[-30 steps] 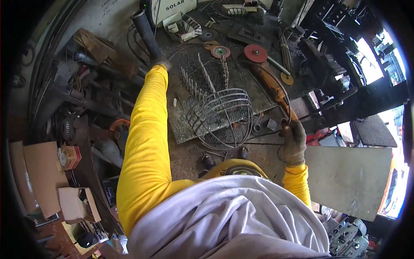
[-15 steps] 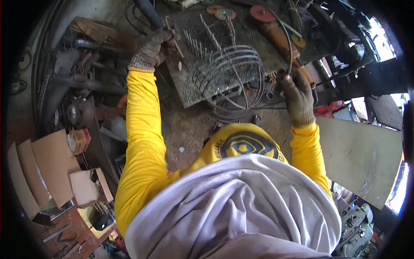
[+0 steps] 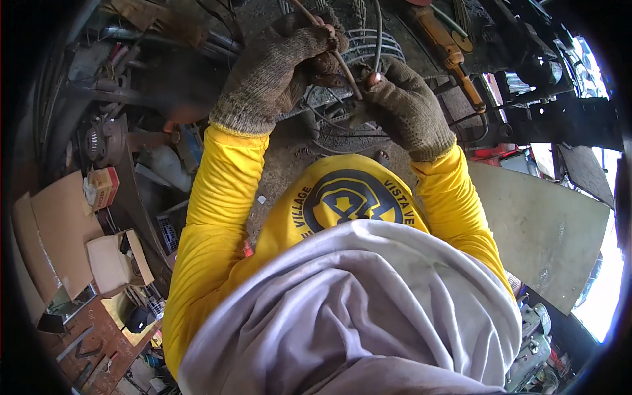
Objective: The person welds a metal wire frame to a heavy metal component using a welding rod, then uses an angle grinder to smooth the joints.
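Note:
My left hand [image 3: 276, 76], in a brown knitted glove, is closed on a thin brownish metal rod [image 3: 347, 71] that slants down toward my right hand. My right hand [image 3: 411, 108], gloved the same way with bare thumb tip showing, pinches a thin grey rod or cable [image 3: 378, 33] that rises to the top edge. Both hands are close together, and the brown rod's lower end lies beside the right fingers. Behind them, partly hidden, a round cage of bent wire [image 3: 385, 38] sits at the bench edge.
An orange angle grinder [image 3: 442, 39] lies right of the wire cage. Pipes and scrap crowd the left side. Open cardboard boxes [image 3: 66, 230] stand at lower left, a large greenish-grey panel [image 3: 533, 230] at right, and greasy machine parts [image 3: 530, 349] below it.
My hands have come together in the middle, nearer to me. My left hand moved right with the brown rod; my right moved left with the grey rod. The wire cage is now mostly covered.

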Available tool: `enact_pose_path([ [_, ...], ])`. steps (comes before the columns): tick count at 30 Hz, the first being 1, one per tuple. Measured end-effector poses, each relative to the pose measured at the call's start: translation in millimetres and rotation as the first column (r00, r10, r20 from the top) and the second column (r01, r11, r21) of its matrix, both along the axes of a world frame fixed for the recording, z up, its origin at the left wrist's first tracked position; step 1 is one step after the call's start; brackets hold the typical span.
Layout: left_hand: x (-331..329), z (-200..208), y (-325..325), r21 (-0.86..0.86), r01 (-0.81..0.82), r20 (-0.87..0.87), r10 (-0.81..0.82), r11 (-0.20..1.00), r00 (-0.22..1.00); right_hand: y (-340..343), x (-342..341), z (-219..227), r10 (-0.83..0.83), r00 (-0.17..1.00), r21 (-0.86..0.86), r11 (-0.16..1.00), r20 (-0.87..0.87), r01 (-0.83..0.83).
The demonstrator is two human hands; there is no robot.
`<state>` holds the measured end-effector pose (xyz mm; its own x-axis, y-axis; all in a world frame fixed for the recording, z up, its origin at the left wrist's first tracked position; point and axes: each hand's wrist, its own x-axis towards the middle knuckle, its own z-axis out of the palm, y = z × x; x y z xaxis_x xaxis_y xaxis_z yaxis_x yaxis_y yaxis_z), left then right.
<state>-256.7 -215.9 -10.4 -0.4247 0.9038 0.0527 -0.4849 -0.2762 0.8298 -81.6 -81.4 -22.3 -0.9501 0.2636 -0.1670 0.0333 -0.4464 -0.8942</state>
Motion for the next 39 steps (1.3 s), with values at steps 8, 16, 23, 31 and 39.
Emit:
enact_pose_path([
  [8, 7, -17, -5, -0.096, -0.035, 0.081, 0.043, 0.995, 0.996, -8, 8, 2, 0.000, 0.999, -0.023, 1.000, -0.041, -0.001],
  [16, 27, 1, -7, -0.123, -0.074, -0.057, 0.068, 0.990, 0.996, -15, 17, 14, -0.054, 0.997, 0.188, 0.981, 0.055, 0.043],
  [23, 29, 3, -20, -0.109, -0.148, -0.207, 0.124, 0.983, 0.971, -22, 13, 7, -0.037, 0.999, 0.412, 0.911, 0.008, 0.031],
  [31, 35, 5, -37, -0.099, -0.239, -0.201, 0.215, 0.966, 0.956, -40, 2, 0, -0.056, 0.998, 0.371, 0.927, -0.018, 0.059],
  [39, 38, 4, -57, -0.082, -0.297, -0.179, 0.279, 0.952, 0.944, -50, -5, -8, 0.075, 0.994, 0.483, 0.875, -0.080, -0.027],
])
